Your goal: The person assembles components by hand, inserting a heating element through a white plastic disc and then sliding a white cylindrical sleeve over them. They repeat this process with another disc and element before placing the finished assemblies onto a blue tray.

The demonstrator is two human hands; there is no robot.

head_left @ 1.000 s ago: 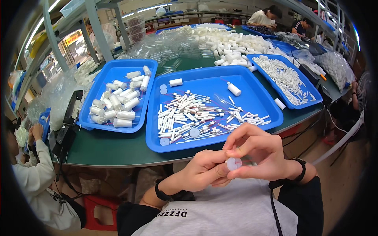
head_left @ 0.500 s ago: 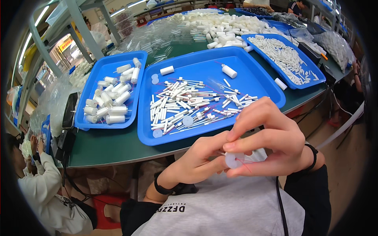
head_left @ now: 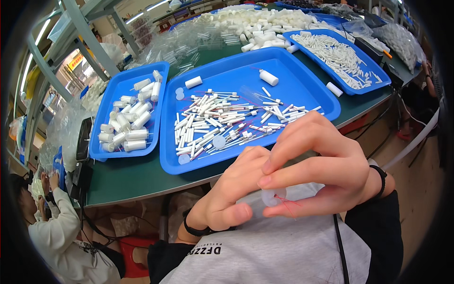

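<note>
- Head view, far left: a blue tray holds white rolls lying at mixed angles, well apart from both hands.
- Middle: a larger blue tray bears a heap of white sticks, just beyond the hands.
- Left hand: thumb spread away from the disc, fingers partly hidden behind the other hand; whether they hold anything cannot be told.
- Between the hands: a pale disc sits just right of the left thumb, not touching it, its face turned roughly toward the camera. Red threads trail from it, their length running rightward and slightly down.
- Right hand: nearer to the disc, nearly closed, pinching its edge between thumb below and fingertips above.
- Far right: a third tray carries loose short sticks.
</note>
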